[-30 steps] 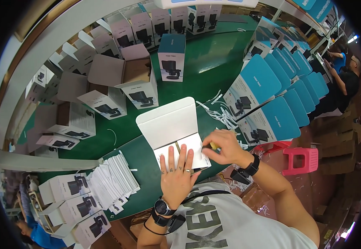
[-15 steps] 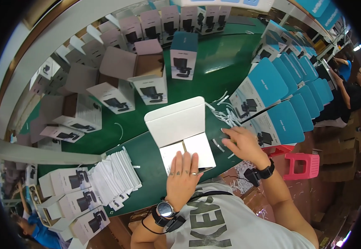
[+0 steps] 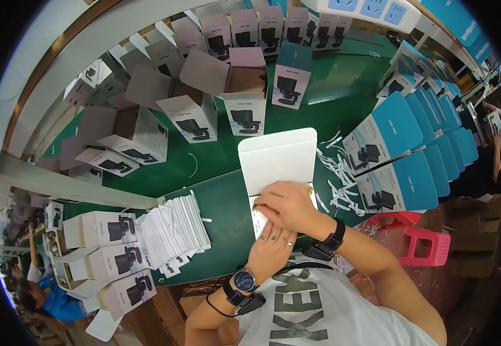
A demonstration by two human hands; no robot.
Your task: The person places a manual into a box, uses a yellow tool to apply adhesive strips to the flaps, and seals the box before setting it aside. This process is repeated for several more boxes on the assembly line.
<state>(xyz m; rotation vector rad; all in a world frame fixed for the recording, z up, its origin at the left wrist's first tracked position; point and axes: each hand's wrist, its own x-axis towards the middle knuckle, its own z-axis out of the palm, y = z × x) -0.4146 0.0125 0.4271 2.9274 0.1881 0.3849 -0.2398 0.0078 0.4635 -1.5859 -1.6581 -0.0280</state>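
Note:
A white carton (image 3: 277,161) lies at the table's near edge in front of me, its wide lid flap raised and leaning away. My left hand (image 3: 269,254) rests on its near part, fingers stretched out and open, the tips covered by the other hand. Across the middle of the carton lies my right hand (image 3: 289,206), fingers bent and drawn together, pointing left. Whatever is under or between those fingers is hidden. A small yellowish spot shows beside the right knuckles, too small to name.
A stack of folded white papers (image 3: 175,230) is on the left, beside printed boxes (image 3: 115,230). Open boxes (image 3: 245,115) stand at the back. Loose white strips (image 3: 340,193) lie right of the carton, near blue-flapped boxes (image 3: 386,164). A pink stool (image 3: 426,247) stands on the floor.
My right hand has come left from beside the white strips onto the carton, over the left fingertips. The left hand stays on the carton. The whole view has shifted.

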